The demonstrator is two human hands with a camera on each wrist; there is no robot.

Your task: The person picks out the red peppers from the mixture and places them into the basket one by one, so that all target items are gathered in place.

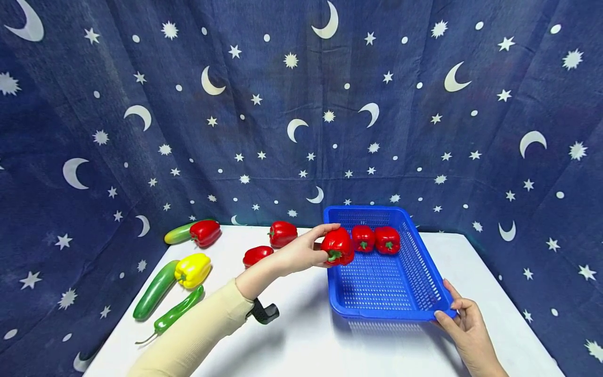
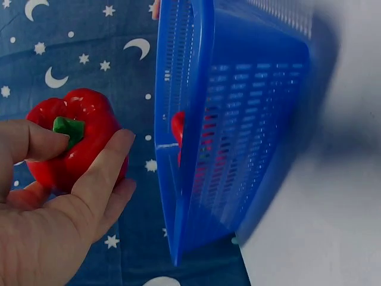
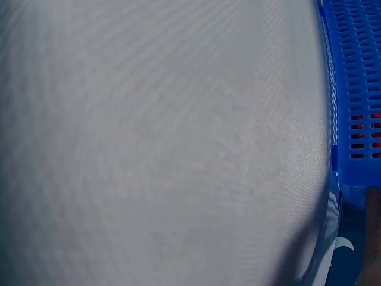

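Observation:
My left hand holds a red bell pepper at the left rim of the blue basket. In the left wrist view the thumb lies by the green stem and the fingers wrap round the side of the pepper. Two more red bell peppers, one on the left and one on the right, sit at the far end inside the basket. With thumb and fingers my right hand grips the basket's near right corner. Only a dark sliver of that hand shows in the right wrist view.
Two red peppers lie left of the basket. Farther left are a red pepper against a yellow-green cucumber, a yellow bell pepper, a green cucumber and a green chili. A starry curtain hangs behind the white table.

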